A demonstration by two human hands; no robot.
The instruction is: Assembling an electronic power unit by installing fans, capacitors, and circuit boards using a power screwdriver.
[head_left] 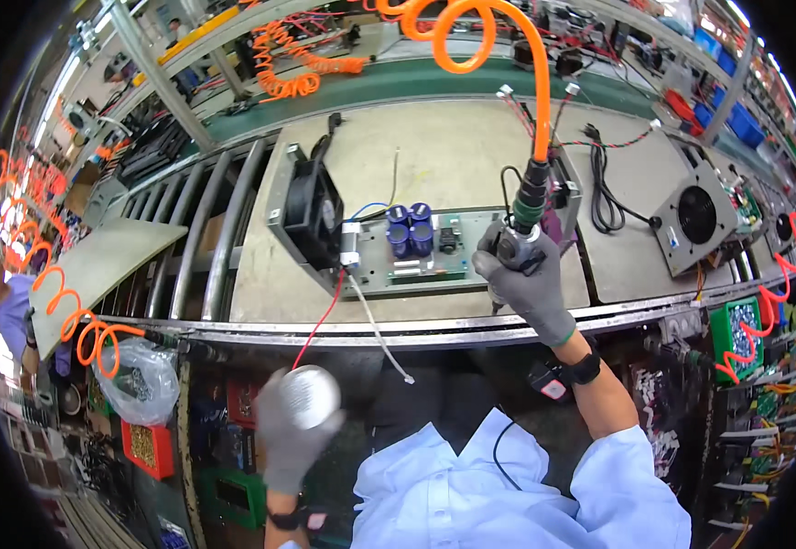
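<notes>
Open metal chassis [375, 263] is laid lengthwise on the bench [471, 137], near the front edge. Green circuit board [454, 265] and blue capacitors [409, 240] are faced upward, presumably so that fixings can be reached from above. Fan [314, 212] is carried upright at the chassis's left end; the middle is thereby left open to the tool.

Power driver [528, 206] is gripped in the gloved right hand [537, 285], at the chassis's right front. Fingers are curled around the body, a grip probably chosen for steadying it from the side. Orange coiled hose [542, 101] is fed in from above, seemingly to be kept off the work. Whether the driver's tip is in contact cannot be told.

Round silvery object [311, 396] is held below the bench edge by the gloved left hand [286, 444]. Fingers are closed about its side, though some are hidden; its contents, if any, cannot be made out. Perhaps it is kept low so that the chassis is not obstructed.

Red wire [323, 320] and white wire [375, 327] are draped over the front edge, loose. A second fan-bearing unit [691, 224] is set apart at right, its black cord [602, 188] bundled beside it, likely against tangling.
</notes>
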